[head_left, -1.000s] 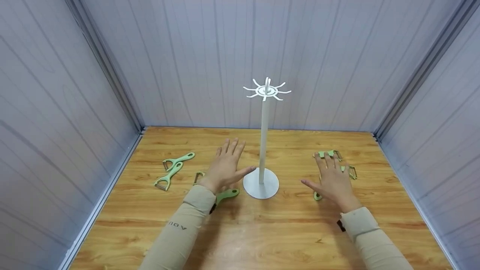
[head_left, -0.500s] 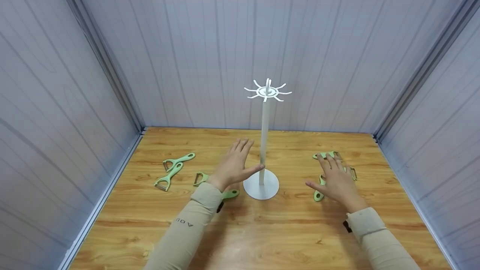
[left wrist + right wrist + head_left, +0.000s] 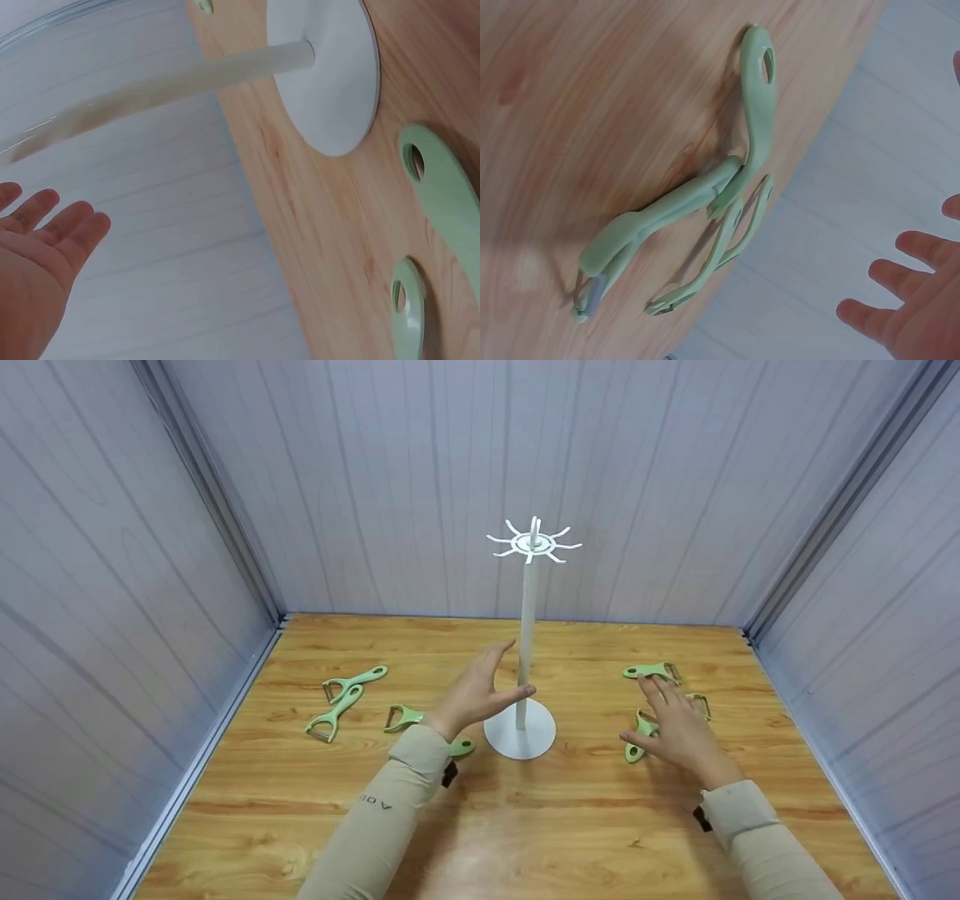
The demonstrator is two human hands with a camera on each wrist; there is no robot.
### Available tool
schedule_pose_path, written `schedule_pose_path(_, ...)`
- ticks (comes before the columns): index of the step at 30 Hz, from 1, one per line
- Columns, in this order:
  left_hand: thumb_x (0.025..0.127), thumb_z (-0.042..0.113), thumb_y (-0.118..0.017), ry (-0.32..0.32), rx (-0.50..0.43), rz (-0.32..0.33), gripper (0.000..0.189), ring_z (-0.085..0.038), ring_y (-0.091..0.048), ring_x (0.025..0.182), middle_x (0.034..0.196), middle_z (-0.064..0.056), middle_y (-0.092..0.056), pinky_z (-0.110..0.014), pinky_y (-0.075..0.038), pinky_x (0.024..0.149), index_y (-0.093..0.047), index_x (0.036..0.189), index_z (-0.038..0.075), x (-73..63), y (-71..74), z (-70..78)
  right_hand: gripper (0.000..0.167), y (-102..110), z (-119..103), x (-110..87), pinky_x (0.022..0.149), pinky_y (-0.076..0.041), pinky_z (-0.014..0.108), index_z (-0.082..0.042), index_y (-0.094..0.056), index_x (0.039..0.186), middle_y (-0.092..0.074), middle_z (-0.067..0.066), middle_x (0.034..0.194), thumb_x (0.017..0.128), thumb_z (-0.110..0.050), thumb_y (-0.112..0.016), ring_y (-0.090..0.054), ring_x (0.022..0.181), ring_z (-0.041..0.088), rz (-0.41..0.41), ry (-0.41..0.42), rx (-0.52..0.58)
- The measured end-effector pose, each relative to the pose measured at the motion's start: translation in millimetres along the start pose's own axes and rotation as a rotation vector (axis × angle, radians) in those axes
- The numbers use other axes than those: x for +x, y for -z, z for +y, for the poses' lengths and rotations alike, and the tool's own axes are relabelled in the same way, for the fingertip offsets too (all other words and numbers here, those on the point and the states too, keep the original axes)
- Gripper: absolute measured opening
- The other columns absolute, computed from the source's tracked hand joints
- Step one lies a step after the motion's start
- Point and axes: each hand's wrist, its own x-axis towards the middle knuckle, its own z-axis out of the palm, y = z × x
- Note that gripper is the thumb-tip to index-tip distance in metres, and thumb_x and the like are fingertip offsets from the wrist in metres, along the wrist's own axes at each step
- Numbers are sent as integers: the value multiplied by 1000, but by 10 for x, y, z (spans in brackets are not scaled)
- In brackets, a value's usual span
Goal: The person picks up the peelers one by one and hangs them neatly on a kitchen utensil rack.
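Beige cloth sleeves [image 3: 379, 817] reach over the orange wood-grain worktop [image 3: 540, 829]. With the clock centred on the round white base [image 3: 536, 741] of the slim white upright stand [image 3: 527, 622], a green plastic handle end [image 3: 462, 747] shows at eight o'clock beside the left cuff. At three o'clock a green Y-shaped peeler [image 3: 643, 728] lies just beside the thumb of the right hand [image 3: 679, 727]. That hand has drawn back slightly, uncovering more of the farther green peeler [image 3: 649, 670] at two o'clock; its fingers are spread and hold nothing. The left hand [image 3: 472, 695], at ten o'clock, has shifted towards the stand and turned more edge-on, straight-fingered and gripping nothing. I judge this as positioning only: the visible peelers lie where they did, and the hooks are bare. Two green peelers [image 3: 340, 709] rest at nine o'clock, well apart from both hands.

The head view puts the left thumb across the pole, touching or not I cannot tell; the left wrist view shows the fingers clear of it, plus two separate holed handles [image 3: 442, 191]. The right wrist view shows peelers meeting [image 3: 679, 199], partly hidden overhead by fingers. Farthest, only the head view has the white hook ring [image 3: 533, 544] before the pale wood-patterned wall [image 3: 390, 487]
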Motion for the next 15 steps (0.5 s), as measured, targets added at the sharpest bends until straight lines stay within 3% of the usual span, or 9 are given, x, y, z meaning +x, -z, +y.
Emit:
schedule_pose_path(7, 102, 35, -79, -31, -193, 37, 82, -41, -52, 151, 166, -23, -47, -52, -47, 123, -39, 165, 1, 92, -28, -17, 102, -5, 61, -50, 120, -26, 83, -5, -27, 171, -32, 32, 171, 96, -42, -84, -35, 153, 58, -58, -12, 80)
schedule_pose_path(15, 101, 22, -81, -34, -285, 80, 74, -45, -59, 140, 155, -25, -57, -56, -50, 119, -45, 161, -2, 196, -45, -2, 95, -48, 192, -108, 117, -37, 78, -1, -32, 168, -37, 37, 166, 96, -35, -85, -39, 150, 60, -120, -69, 100)
